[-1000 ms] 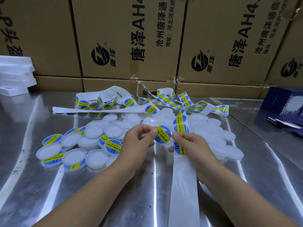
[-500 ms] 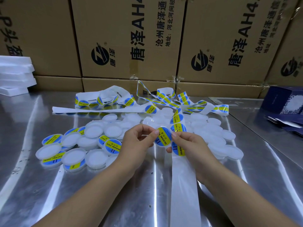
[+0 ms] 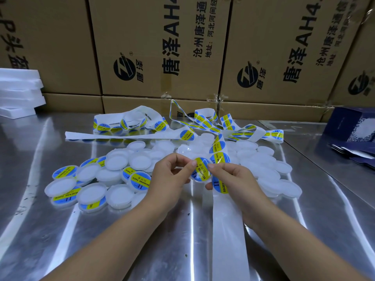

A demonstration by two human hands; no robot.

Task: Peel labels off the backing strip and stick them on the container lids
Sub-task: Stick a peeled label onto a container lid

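The lid (image 3: 197,180) has tipped slightly. Left hand (image 3: 172,176) and right hand (image 3: 231,179) pinch its opposite edges, probably steadying it while the label (image 3: 203,169) is smoothed flat; the backing strip (image 3: 227,230) trails under the right hand.

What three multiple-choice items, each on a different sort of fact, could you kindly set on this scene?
1. Where do the labelled lids lie?
A) left of the left hand
B) at the table's right edge
C) on the boxes

2. What colours is the held label?
A) red and white
B) blue and yellow
C) green and black

3. How is that label held?
A) flat on the table
B) between the left hand and right hand
C) by one hand alone

1 A: they cluster left of that hand.
2 B: a yellow band crosses blue.
3 B: fingers of both hands meet on it.
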